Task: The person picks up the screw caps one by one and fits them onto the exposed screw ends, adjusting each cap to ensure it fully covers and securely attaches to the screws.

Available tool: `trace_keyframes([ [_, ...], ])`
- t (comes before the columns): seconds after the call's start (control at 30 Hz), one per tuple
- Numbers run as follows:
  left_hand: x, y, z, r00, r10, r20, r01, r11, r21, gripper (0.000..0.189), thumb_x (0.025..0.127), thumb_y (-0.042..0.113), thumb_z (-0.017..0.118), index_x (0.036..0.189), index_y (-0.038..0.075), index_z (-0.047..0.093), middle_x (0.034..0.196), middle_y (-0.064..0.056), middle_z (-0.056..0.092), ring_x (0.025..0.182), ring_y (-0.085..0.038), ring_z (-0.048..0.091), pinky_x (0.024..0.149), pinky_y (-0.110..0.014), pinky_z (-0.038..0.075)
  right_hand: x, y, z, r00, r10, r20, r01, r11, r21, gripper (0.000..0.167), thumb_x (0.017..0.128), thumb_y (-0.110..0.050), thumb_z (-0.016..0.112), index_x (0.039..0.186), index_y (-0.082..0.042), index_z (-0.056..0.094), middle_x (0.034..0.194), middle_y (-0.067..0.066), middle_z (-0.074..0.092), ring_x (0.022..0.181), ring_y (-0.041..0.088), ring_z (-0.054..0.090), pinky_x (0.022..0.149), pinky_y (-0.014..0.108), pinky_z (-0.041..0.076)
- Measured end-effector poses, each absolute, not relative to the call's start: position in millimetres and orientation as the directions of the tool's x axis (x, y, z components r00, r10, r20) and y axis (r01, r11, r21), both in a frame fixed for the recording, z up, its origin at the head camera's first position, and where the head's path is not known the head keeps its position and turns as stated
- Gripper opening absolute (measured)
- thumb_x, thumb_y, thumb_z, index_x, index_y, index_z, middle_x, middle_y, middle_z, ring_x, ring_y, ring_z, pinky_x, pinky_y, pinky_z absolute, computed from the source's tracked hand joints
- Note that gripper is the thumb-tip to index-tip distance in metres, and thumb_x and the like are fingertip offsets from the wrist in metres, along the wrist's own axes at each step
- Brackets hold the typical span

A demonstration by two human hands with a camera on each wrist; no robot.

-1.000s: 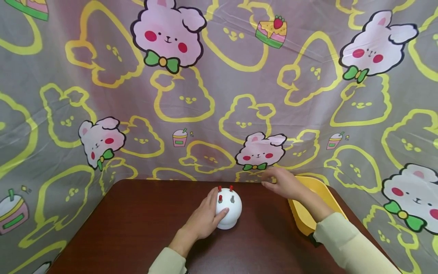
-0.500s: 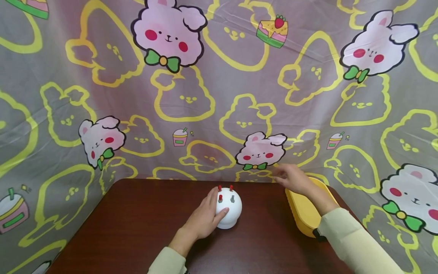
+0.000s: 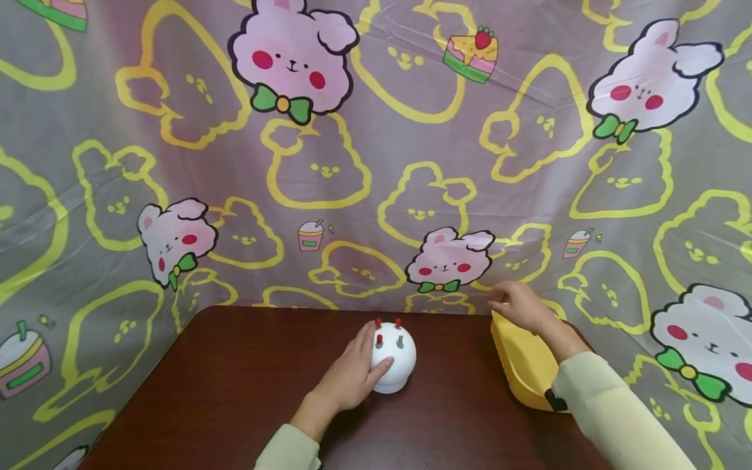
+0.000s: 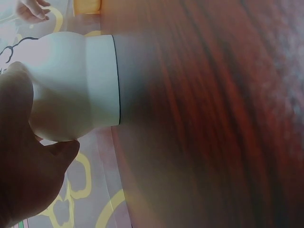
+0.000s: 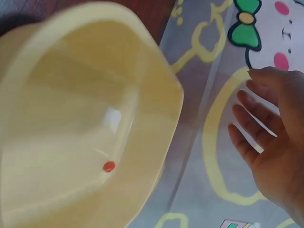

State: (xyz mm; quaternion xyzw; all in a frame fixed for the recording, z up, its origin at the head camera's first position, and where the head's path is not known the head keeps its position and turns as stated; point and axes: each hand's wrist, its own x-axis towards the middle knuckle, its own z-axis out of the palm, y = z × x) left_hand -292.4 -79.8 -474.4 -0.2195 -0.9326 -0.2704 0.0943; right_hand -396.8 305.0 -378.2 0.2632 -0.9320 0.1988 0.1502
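Note:
My left hand [image 3: 345,371] holds a white ball [image 3: 399,367] that stands on a short round base on the table, its fingers along the left side and the thumb across the front. Several small toggle-like levers stick up from the ball's top. Three wear red caps [image 3: 379,339]; one lever [image 3: 401,342] is bare grey metal. My right hand [image 3: 519,305] hovers over the far end of a yellow bin [image 3: 508,370]. Loosely bent and spread, its fingers hold nothing in the right wrist view. Inside the bin lies a small red piece [image 5: 109,166].
Dark red-brown wood grain covers the table [image 3: 247,385]. A patterned cloth [image 3: 364,150] with rabbit faces hangs close behind it and along both sides. At the bin's near end sits a black part [image 3: 555,399], partly behind the right sleeve [image 3: 605,398].
My right hand has moved to the right, from beside the bin to over its far end. The left hand and the white ball have stayed in place.

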Motion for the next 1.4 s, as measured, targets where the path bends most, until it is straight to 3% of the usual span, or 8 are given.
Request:
trace_keyframes([
  [0.47, -293, -79, -475, -0.885, 0.364, 0.291, 0.463, 0.761, 0.454, 0.089, 0.103, 0.062, 0.043, 0.162, 0.000, 0.018, 0.168, -0.017, 0.022, 0.149, -0.035, 0.033, 0.117, -0.049, 0.035, -410, 332, -384, -0.838, -0.355, 0.414, -0.491, 0.822, -0.290, 0.004, 0.087, -0.004, 0.073, 0.088, -0.001, 0.073, 0.082, 0.009, 0.071, 0.075, 0.025, 0.065, 0.071, 0.044, 0.054],
  [0.83, -292, -79, -475, -0.885, 0.359, 0.296, 0.462, 0.761, 0.456, 0.088, 0.104, 0.061, 0.044, 0.162, 0.000, 0.018, 0.167, -0.017, 0.022, 0.148, -0.035, 0.034, 0.116, -0.049, 0.036, -423, 350, -395, -0.865, -0.356, 0.353, -0.456, 0.851, -0.260, 0.008, 0.087, -0.006, 0.071, 0.089, 0.001, 0.075, 0.084, 0.012, 0.072, 0.080, 0.033, 0.067, 0.076, 0.052, 0.054],
  [1.2, -292, -80, -471, -0.892, 0.349, 0.287, 0.448, 0.761, 0.469, 0.088, 0.103, 0.060, 0.046, 0.162, 0.001, 0.018, 0.168, -0.016, 0.022, 0.149, -0.034, 0.033, 0.116, -0.049, 0.037, -432, 366, -405, -0.915, -0.303, 0.265, -0.372, 0.889, -0.267, 0.008, 0.087, -0.009, 0.070, 0.082, -0.002, 0.071, 0.083, 0.012, 0.070, 0.077, 0.032, 0.064, 0.075, 0.054, 0.053],
  [1.4, -293, -80, -471, -0.895, 0.351, 0.276, 0.444, 0.768, 0.463, 0.089, 0.103, 0.062, 0.045, 0.163, 0.003, 0.017, 0.168, -0.014, 0.021, 0.148, -0.032, 0.034, 0.116, -0.048, 0.037, -433, 374, -409, -0.946, -0.266, 0.183, -0.307, 0.918, -0.253, 0.016, 0.087, -0.009, 0.069, 0.091, 0.007, 0.070, 0.089, 0.022, 0.070, 0.086, 0.043, 0.066, 0.080, 0.060, 0.052],
])
